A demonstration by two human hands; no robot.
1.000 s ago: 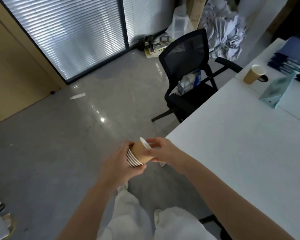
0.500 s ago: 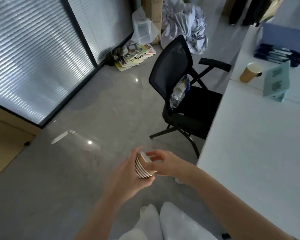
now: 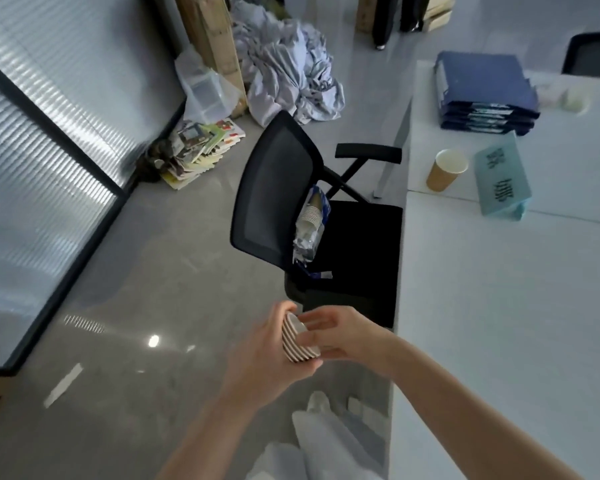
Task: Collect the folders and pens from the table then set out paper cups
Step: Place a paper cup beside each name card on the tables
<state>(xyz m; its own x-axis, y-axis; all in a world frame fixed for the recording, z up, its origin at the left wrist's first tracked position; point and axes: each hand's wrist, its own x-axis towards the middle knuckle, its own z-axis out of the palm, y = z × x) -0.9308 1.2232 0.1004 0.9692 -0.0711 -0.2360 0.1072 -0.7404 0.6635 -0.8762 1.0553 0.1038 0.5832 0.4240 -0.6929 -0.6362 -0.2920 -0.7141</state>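
The nested brown paper cups [image 3: 297, 341] are mostly covered by both hands; the small pale objects [image 3: 565, 95] upper right blur.

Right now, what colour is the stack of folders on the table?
Dark blue, with pale labels on the spines: folders on the white table, head view.

A stack of brown paper cups [image 3: 297, 341] with white rims, striped where the rims nest. A single brown cup [image 3: 445, 170] with a white inside stands on the white table [image 3: 499, 323], beside a pale teal card [image 3: 503, 178] with dark lettering. Navy-blue folders [image 3: 484, 93] lie stacked. The office chair [image 3: 291, 202] is black; the floor [image 3: 136, 289] is glossy grey.
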